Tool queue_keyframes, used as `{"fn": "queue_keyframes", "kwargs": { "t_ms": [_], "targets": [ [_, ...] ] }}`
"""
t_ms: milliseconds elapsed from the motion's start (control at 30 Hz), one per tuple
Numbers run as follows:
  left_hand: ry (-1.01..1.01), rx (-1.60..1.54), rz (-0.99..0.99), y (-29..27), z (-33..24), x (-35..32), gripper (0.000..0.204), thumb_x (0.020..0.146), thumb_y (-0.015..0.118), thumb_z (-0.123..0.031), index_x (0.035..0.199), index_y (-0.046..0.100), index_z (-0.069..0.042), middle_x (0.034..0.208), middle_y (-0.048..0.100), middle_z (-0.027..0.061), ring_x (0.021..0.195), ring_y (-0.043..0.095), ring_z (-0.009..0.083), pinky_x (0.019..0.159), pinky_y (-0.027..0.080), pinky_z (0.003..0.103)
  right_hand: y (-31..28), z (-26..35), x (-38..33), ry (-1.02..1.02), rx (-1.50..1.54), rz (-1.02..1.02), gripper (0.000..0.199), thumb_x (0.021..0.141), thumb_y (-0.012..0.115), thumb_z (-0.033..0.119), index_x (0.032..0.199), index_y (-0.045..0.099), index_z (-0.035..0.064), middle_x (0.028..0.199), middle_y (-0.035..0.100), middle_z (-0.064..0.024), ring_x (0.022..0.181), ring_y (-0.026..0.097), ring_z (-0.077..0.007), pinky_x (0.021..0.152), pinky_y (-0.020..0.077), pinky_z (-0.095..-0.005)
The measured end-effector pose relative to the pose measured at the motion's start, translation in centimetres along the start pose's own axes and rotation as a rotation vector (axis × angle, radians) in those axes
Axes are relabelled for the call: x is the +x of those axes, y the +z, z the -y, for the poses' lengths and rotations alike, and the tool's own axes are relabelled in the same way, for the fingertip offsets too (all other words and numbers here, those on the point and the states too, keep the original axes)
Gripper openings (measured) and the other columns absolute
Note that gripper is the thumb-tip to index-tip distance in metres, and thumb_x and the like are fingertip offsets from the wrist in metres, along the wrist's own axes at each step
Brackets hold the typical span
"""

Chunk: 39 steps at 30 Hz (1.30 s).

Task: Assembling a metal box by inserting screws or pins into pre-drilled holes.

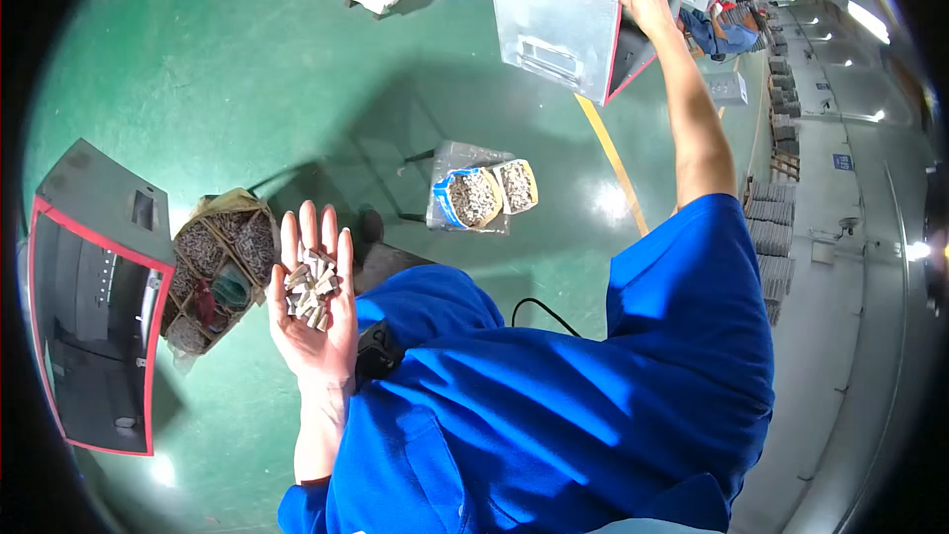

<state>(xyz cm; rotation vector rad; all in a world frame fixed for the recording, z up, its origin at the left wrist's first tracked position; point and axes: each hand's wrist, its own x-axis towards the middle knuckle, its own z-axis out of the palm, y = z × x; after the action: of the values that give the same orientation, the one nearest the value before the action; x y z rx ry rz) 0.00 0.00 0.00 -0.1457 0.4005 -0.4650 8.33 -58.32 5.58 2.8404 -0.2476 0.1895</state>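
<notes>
Left hand: my left hand (pixel 314 321) lies palm up and flat, fingers spread wide, not curled round anything; a loose heap of small metal clips (pixel 312 289) rests on the palm
Right hand: my right hand (pixel 645 2) is stretched far out and closed on the top edge of the grey metal cabinet shell (pixel 561 22), at the red-trimmed corner
Where the pieces are: the clips sit in the open palm, over the green floor (pixel 247 69), just beside the partitioned carton of fasteners (pixel 219 272)
Nearby: a second grey panel with a red rim (pixel 94 307) lies to my left; a clear bag holding two small boxes of screws (pixel 481 193) lies ahead on the floor
Spill risk: I judge the heap could slide off, since nothing cups it; any tilt of the palm while I reach would scatter clips across the floor
Shell risk: I hold the cabinet shell by one edge at full reach, so it could swing or slip from that grip
Attention risk: two hands well apart, hard to watch both
</notes>
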Motion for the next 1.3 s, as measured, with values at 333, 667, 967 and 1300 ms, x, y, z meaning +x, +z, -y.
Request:
{"fn": "queue_keyframes", "kwargs": {
  "t_ms": [333, 667, 967, 1300],
  "targets": [
    [0.028, -0.028, 0.045, -1.0, 2.8, 2.5, 0.053, 0.093, 0.039, -0.019, 0.141, 0.023, -0.004, 0.148, 0.021, 0.0142, 0.138, 0.015, 0.0289, 0.114, 0.013, 0.045, -0.9, 0.1, 3.9, -0.313, -0.115, 0.206, 0.011, 0.073, 0.058, 0.005, 0.082, 0.058, 0.0003, 0.082, 0.06, -0.017, 0.081, 0.058, -0.0356, 0.069, 0.0455, -0.0408],
    [0.03, -0.073, 0.103, -0.9, 3.9, 3.9, 0.053, 0.093, 0.039, -0.018, 0.141, 0.023, -0.002, 0.148, 0.021, 0.0152, 0.138, 0.015, 0.0301, 0.114, 0.013, 0.045, -2.1, 9.0, 4.1, -0.791, -0.404, 0.269, 0.01, 0.071, 0.057, 0.012, 0.067, 0.06, 0.0036, 0.071, 0.062, -0.0139, 0.072, 0.062, -0.0307, 0.066, 0.0495, -0.039],
    [0.048, -0.092, 0.139, -1.3, 4.3, 4.8, 0.052, 0.093, 0.037, -0.017, 0.141, 0.022, 0.0, 0.147, 0.021, 0.0184, 0.138, 0.015, 0.0327, 0.114, 0.013, 0.047, -4.4, 13.8, 2.7, -0.999, -0.561, 0.186, 0.006, 0.068, 0.058, 0.008, 0.067, 0.06, 0.0025, 0.067, 0.06, -0.0123, 0.066, 0.064, -0.0261, 0.057, 0.0513, -0.035],
    [-0.015, -0.05, 0.17, -1.9, 4.5, 6.3, 0.054, 0.092, 0.041, -0.017, 0.14, 0.024, -0.001, 0.147, 0.022, 0.0174, 0.138, 0.014, 0.0325, 0.114, 0.012, 0.047, -2.1, 14.4, 4.6, -0.94, -0.699, 0.132, 0.01, 0.072, 0.056, 0.014, 0.077, 0.057, 0.0061, 0.075, 0.059, -0.0085, 0.071, 0.061, -0.02, 0.06, 0.0479, -0.0308]
  ]
}}
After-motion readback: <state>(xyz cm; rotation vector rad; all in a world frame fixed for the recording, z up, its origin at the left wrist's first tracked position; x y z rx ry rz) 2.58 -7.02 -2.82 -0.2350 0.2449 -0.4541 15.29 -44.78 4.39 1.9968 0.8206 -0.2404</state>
